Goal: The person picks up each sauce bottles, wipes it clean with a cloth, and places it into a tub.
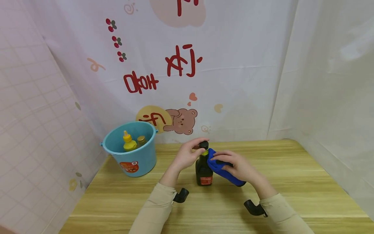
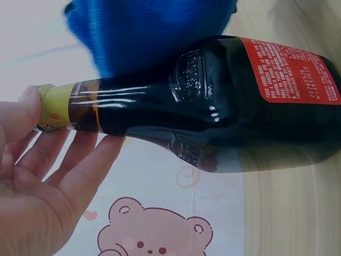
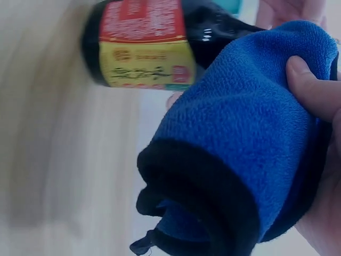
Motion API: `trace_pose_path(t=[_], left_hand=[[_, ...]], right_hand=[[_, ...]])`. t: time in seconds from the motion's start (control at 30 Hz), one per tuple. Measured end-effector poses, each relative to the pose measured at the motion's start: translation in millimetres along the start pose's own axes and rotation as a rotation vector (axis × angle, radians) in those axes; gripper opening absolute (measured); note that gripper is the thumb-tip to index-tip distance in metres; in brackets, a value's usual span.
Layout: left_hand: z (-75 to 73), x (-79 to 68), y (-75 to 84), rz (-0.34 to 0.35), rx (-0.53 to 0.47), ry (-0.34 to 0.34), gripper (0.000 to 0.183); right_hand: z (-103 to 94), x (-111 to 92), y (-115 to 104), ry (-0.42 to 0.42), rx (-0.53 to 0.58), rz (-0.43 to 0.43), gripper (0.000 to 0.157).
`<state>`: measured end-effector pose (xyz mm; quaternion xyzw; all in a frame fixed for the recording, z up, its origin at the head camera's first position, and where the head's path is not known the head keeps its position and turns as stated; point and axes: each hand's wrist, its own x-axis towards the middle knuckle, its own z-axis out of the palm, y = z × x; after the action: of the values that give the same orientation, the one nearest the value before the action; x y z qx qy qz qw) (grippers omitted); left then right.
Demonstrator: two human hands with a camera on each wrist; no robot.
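Note:
A dark glass sauce bottle [image 1: 203,170] with a black cap and a yellow neck band stands upright on the table. My left hand [image 1: 188,154] grips it by the neck, thumb on the yellow band in the left wrist view. A red label [image 2: 293,72] shows on the bottle's lower part there; a red and yellow label [image 3: 146,48] faces the right wrist view. Bunched in my right hand [image 1: 238,165] is a blue cloth [image 3: 229,112] with black edging, held against the right side of the bottle's neck. The cloth hides part of the right hand's fingers.
At the left of the wooden table [image 1: 280,182] stands a light blue bucket [image 1: 146,164]. Inside it are a yellow squeeze bottle [image 1: 129,145] and a container with a gold-coloured lid [image 1: 141,139]. A printed white curtain [image 1: 239,97] hangs behind the table.

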<state>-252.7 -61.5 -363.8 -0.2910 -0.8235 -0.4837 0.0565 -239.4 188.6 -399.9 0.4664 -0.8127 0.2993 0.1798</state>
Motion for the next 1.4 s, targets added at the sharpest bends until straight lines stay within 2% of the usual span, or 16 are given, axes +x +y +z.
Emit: trace_pose_path(t=[0.43,0.7,0.87,1.17,1.4], left_hand=[[0.4,-0.1,1.5,-0.010,0.000,0.007,0.038],[0.8,0.1,3.1,-0.014,0.010,0.011,0.038],[1.2,-0.4,3.4,-0.018,0.011,0.015,0.039],[1.1,-1.7,5.0,-0.020,0.000,0.015,0.039],[2.9,-1.8,2.8,-0.011,-0.017,0.018,0.041]], right_hand=[[8.9,-20,18,-0.085,0.026,0.020,0.053],[11.6,-26,27,-0.109,0.052,0.013,0.050],[14.3,-29,32,-0.153,0.066,0.016,0.052],[25.4,-33,35,-0.231,-0.015,-0.014,0.046],[29.2,-28,24,-0.370,-0.083,0.034,0.040]])
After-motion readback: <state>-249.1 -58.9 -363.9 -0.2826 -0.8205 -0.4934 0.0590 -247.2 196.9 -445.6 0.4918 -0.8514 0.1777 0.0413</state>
